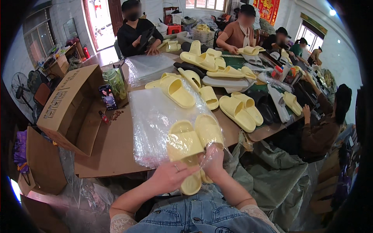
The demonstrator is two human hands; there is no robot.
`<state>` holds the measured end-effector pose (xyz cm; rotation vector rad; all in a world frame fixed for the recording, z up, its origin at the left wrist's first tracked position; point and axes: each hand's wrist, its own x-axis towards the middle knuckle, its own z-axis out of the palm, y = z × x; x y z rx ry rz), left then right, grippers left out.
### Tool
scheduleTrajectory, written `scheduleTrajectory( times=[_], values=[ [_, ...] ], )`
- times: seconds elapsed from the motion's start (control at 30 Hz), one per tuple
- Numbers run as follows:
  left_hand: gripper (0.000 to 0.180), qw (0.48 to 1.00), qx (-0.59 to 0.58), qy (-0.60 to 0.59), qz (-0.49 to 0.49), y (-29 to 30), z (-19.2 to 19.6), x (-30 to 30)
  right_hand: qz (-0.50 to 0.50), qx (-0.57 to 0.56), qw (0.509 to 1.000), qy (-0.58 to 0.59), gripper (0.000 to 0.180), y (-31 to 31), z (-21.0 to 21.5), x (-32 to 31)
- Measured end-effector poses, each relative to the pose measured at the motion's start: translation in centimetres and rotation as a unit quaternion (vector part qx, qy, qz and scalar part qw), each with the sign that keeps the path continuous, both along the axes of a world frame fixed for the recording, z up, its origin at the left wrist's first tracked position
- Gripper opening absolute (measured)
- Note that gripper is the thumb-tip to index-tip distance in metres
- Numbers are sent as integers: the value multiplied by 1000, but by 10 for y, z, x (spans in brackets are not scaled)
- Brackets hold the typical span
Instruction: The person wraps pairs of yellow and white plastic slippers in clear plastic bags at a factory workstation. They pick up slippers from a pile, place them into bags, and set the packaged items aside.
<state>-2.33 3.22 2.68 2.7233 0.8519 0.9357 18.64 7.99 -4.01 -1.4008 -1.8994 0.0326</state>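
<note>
Two hands [175, 176] [213, 158] on yellow slippers [185, 145], dark lettering [59, 97] on carton [74, 89]

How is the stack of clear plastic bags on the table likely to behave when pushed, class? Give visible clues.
The stack of clear plastic bags is probably floppy, since its thin film looks wrinkled. Its glossy sheets may slip over one another. Lying flat and broad, it seems unlikely to roll or tip.

Slipper [209, 130] partly hidden behind right hand [213, 160]
</note>
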Motion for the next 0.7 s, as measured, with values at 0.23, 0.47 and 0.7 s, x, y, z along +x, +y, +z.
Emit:
scheduleTrajectory(
  times=[0.23, 0.47, 0.7],
  values=[
    [53, 996, 65, -65, -9, 1, 3, 16, -48, -14, 999, 8, 19, -30, 13, 19],
    [46, 991, 47, -45, 117, 11, -15, 35, -76, -99, 986, -106, 20, -8, -34, 3],
    [39, 991, -13, -65, 118, 22, -44, 42, -5, -180, 983, 17, 23, -5, -29, -6]
  ],
)
